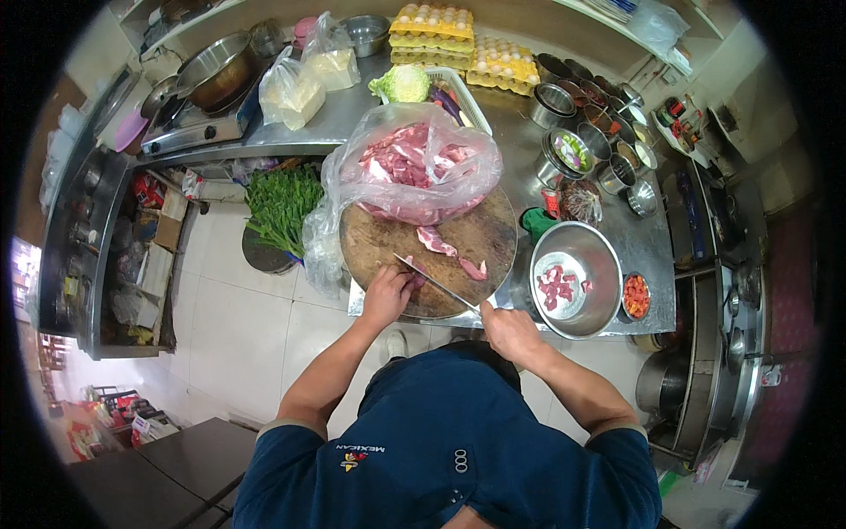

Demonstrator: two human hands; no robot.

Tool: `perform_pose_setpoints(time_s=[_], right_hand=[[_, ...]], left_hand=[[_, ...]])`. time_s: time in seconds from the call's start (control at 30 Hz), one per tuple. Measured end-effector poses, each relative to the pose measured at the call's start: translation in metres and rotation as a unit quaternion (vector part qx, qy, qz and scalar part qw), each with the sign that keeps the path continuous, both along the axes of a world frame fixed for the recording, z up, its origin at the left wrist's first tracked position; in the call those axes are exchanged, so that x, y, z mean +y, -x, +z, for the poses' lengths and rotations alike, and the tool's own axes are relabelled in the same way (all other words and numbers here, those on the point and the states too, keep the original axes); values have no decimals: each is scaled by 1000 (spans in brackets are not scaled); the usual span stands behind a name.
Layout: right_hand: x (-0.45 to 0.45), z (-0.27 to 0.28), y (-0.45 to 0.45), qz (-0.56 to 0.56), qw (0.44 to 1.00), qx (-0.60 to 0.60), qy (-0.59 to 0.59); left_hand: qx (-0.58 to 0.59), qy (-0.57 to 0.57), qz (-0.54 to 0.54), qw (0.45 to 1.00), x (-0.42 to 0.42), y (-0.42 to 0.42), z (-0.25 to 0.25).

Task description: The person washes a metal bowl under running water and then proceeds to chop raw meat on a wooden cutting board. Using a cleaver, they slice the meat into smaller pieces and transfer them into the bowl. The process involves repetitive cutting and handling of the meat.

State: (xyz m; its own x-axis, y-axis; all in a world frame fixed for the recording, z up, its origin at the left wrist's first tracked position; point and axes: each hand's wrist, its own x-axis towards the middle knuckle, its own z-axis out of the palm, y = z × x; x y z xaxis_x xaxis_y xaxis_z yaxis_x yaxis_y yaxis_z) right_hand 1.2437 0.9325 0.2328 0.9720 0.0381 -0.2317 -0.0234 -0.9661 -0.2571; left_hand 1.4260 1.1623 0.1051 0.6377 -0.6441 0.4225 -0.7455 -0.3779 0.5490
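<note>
My right hand (512, 332) grips the handle of a kitchen knife (439, 285), whose blade slants up and left over a round wooden chopping board (377, 238). Beside the blade, the fingers of my left hand (388, 292) press a small piece of raw meat (418, 280) against the board; the fingertips partly cover it. A longer strip of raw meat (436, 241) and a smaller piece (473, 268) lie to the right of the blade. At the board's far side sits an open clear plastic bag (486, 165) full of raw meat chunks (403, 159).
Right of the board stands a deep steel bowl (581, 258) with cut meat pieces (555, 287) inside. A small bowl of chopped red vegetables (636, 296) touches its side. Several steel pots (554, 106), egg trays (433, 30) and a vegetable basket (472, 99) stand behind. Leafy greens (281, 205) are at left.
</note>
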Motion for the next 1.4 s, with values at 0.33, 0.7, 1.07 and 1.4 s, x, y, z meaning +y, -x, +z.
perform_pose_setpoints(time_s=[0.33, 0.7, 1.07, 1.4], right_hand=[[23, -23, -55, 8, 1000, -11, -25], [-5, 17, -5, -34, 998, 40, -44], [30, -19, -55, 4, 998, 10, -62], [-9, 5, 0, -42, 996, 59, -54]], left_hand=[[12, -15, -12, 1000, 6, -2, -1], [27, 71, 27, 997, 15, 3, -2], [14, 52, 10, 999, 11, 2, -10], [22, 82, 46, 995, 21, 14, 10]])
